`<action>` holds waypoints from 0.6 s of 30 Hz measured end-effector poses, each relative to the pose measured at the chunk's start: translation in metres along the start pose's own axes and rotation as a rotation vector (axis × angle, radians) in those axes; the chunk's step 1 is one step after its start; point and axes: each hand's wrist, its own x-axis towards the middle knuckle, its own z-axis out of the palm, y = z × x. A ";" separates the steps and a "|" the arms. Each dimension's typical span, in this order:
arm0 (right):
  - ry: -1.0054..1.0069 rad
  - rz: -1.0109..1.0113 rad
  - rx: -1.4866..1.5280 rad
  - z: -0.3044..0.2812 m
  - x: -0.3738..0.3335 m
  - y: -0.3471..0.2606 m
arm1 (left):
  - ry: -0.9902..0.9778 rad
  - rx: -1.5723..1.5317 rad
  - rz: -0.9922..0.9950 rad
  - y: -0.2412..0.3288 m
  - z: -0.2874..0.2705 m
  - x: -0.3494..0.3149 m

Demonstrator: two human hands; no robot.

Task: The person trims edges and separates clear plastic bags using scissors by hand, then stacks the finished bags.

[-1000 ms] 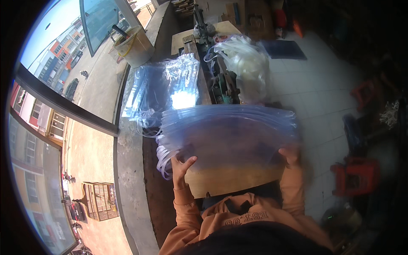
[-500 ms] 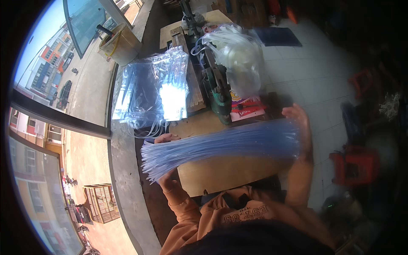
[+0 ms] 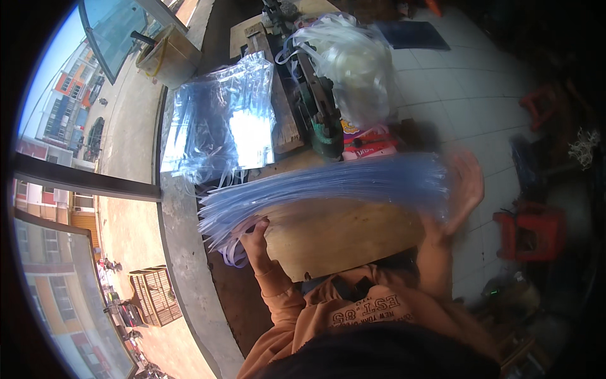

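Observation:
A thick fanned stack of clear bluish plastic sheets [image 3: 322, 183] spans the space before my chest, bowed upward over the wooden tabletop. Its left end splays into many thin edges, and pale strap loops [image 3: 233, 254] hang below that end. My left hand [image 3: 255, 243] is closed on the lower edge near the left end; some of its fingers are hidden behind the plastic. At the opposite end, my right hand [image 3: 466, 186] is blurred, with fingers stretched out beside the sheet ends. Whether its palm touches them I cannot tell.
Beyond the wooden tabletop [image 3: 341, 243] stands a green metal press-like tool [image 3: 325, 136]. A shiny pile of clear plastic bags [image 3: 218, 120] lies left of it, a filled clear bag [image 3: 360, 69] right. A bucket [image 3: 173, 60] sits by the window; a red stool [image 3: 533, 230] stands at right.
The left end of the stack has dropped and spread, and strap loops now show beneath it. My left hand has shifted to its lower edge. My right hand has moved outward, fingers extended.

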 end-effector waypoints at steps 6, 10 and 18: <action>0.028 -0.251 -0.389 -0.015 -0.020 -0.033 | -0.068 0.082 0.074 -0.018 -0.016 0.000; 0.032 -0.281 -0.585 -0.012 -0.029 -0.045 | -0.057 0.068 0.113 -0.010 -0.005 0.001; 0.040 -0.260 -0.636 -0.017 -0.035 -0.048 | -0.107 0.086 0.081 -0.016 -0.013 0.006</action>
